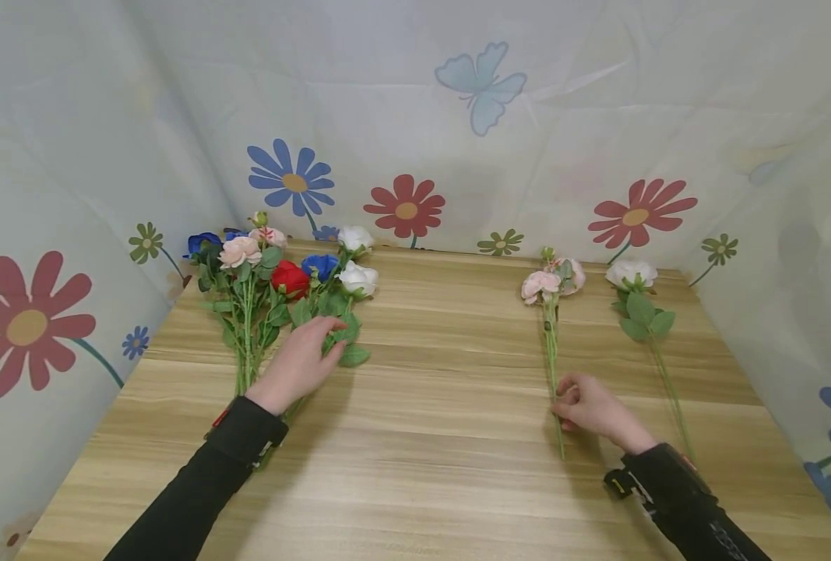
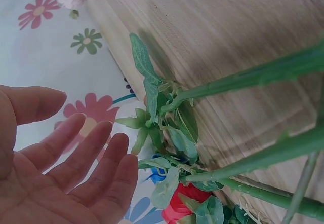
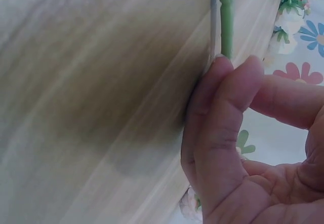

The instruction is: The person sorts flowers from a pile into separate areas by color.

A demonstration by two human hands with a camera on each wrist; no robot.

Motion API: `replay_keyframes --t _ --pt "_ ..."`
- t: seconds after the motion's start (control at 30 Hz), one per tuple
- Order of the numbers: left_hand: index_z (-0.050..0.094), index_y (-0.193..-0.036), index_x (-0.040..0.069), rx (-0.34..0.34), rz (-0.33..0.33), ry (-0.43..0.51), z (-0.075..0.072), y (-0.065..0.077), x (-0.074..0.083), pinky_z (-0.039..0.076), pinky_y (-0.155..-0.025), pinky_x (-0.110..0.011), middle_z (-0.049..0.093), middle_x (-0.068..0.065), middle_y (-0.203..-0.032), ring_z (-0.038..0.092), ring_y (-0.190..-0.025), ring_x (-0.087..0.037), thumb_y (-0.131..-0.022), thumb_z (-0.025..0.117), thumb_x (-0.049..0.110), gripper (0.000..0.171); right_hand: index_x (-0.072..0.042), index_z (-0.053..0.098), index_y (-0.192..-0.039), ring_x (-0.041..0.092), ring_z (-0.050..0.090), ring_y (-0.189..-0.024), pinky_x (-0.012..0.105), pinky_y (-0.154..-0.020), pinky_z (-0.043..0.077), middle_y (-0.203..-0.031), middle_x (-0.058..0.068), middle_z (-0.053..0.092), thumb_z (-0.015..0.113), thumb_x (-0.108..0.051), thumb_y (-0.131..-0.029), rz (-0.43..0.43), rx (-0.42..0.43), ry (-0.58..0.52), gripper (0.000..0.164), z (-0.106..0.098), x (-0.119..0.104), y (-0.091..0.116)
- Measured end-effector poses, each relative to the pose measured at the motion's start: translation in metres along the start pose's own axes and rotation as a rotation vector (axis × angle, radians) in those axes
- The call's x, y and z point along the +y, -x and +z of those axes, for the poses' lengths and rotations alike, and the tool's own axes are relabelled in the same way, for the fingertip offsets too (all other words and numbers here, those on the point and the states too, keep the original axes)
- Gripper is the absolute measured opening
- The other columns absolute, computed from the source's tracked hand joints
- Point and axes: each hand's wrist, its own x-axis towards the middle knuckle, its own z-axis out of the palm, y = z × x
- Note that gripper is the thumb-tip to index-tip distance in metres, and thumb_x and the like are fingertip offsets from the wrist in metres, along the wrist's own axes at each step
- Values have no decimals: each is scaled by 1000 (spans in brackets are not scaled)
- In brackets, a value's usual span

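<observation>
My left hand [image 1: 299, 360] reaches over the leaves of a white artificial rose [image 1: 357, 279], its fingers loosely spread with nothing gripped. In the left wrist view the relaxed fingers lie beside the rose's green sepals [image 2: 145, 130], and thorny stems [image 2: 253, 158] run off to the right. My right hand [image 1: 597, 411] pinches the lower stem of a pink artificial flower [image 1: 541, 285] lying on the wooden table [image 1: 443, 467]. Seen from the right wrist, the green stem [image 3: 226, 21] meets the fingertips; its lower part is hidden behind the fingers.
Left of my left hand lies a bunch with a red rose [image 1: 290, 278], a blue rose [image 1: 320, 266] and pale pink flowers [image 1: 240, 251]. A separate white rose [image 1: 631, 274] lies at the far right. A flower-printed cloth [image 1: 415, 125] rises behind the table and along its sides.
</observation>
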Motion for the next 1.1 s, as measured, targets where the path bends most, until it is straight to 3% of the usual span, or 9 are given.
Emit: replay_keyframes --t 0.13,0.3,0.4,0.6,0.73,0.9,1.1 --pt "60 -132 -1 -3 -7 -14 -2 1 0 52 -99 -51 65 -19 -129 62 -120 -38 -100 61 13 35 14 48 -113 14 63 -61 27 -57 54 -78 13 66 65 -3 -91 7 30 58 33 -1 -2 2" --pt "59 -133 -1 -2 -22 -30 -7 3 3 51 -100 -52 64 -20 -131 62 -120 -38 -100 61 14 37 14 50 -123 17 62 -68 30 -60 48 -82 15 66 64 -12 -92 -31 165 186 42 -5 -14 6" --pt "59 -134 -1 4 -38 -46 -11 4 3 52 -99 -53 64 -21 -131 63 -119 -38 -100 60 15 38 11 52 -125 18 62 -74 29 -62 47 -88 15 67 62 -12 -93 -98 240 216 41 -5 -26 7" --pt "60 -132 1 5 -71 -106 -19 6 2 55 -88 -51 65 -22 -130 67 -99 -34 -100 59 16 36 6 57 -122 17 61 -77 24 -62 47 -91 14 66 59 -9 -96 -235 337 195 30 3 -54 3" --pt "60 -132 0 -10 -73 -131 -25 7 1 55 -84 -49 66 -22 -127 67 -99 -33 -100 60 17 36 3 61 -119 22 65 -81 26 -67 49 -94 15 67 58 -7 -96 -300 400 175 25 13 -74 -6" --pt "60 -132 -1 -17 -75 -155 -33 9 -2 54 -75 -47 65 -23 -127 68 -93 -34 -101 58 16 36 1 62 -118 24 67 -83 35 -75 53 -95 15 68 58 -8 -96 -374 424 175 24 24 -98 -19" --pt "61 -128 -2 11 -90 -221 -40 11 -9 52 -61 -42 66 -25 -124 68 -83 -35 -99 60 16 35 3 62 -114 22 67 -77 37 -71 57 -89 14 68 60 -6 -93 -493 452 257 23 39 -123 -35"
